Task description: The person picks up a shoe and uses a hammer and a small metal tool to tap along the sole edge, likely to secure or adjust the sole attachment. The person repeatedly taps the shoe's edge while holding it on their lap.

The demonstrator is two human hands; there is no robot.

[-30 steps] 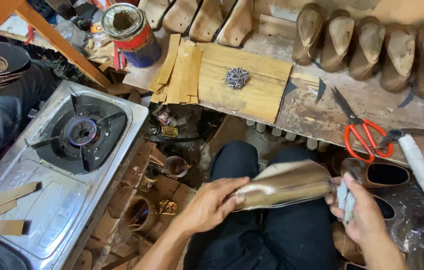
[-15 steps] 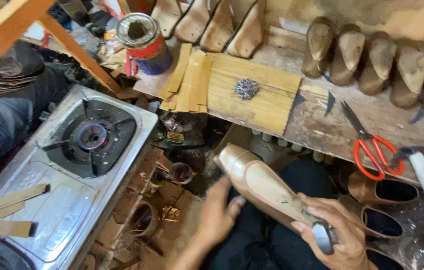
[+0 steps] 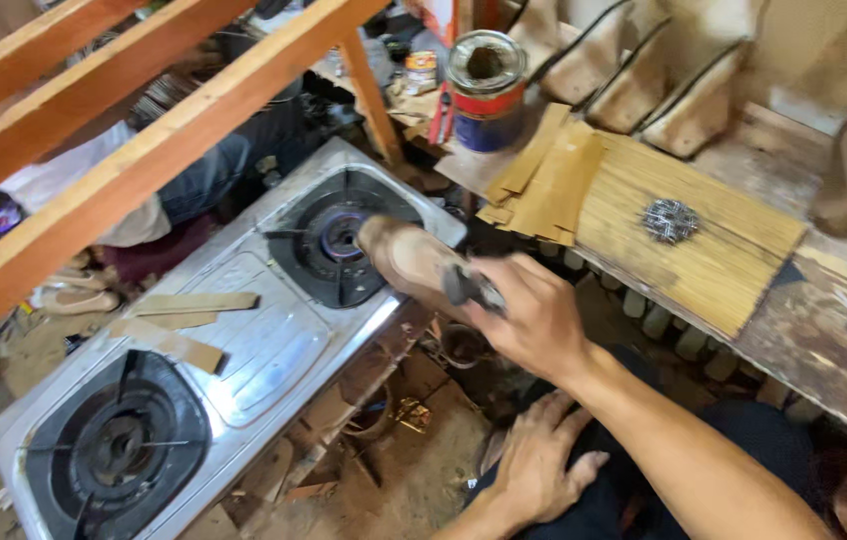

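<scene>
From the head camera, the right hand (image 3: 529, 315) is holding a tan shoe (image 3: 406, 258) out over the near burner (image 3: 337, 240) of the steel gas stove (image 3: 254, 340), its grip closing around the heel end; a second ago the shoe was lying across the lap in both hands. The left hand (image 3: 536, 465) is now resting on the dark trouser leg, fingers spread and carrying nothing. The burner is possibly lit, though blur is hiding any flame. A glue tin (image 3: 486, 88) is standing behind on the wooden surface (image 3: 824, 330).

round tin can (image 3: 485, 92) with red and blue label, beside tan card strips (image 3: 544, 175), small labelled jar (image 3: 421, 70) behind
</scene>
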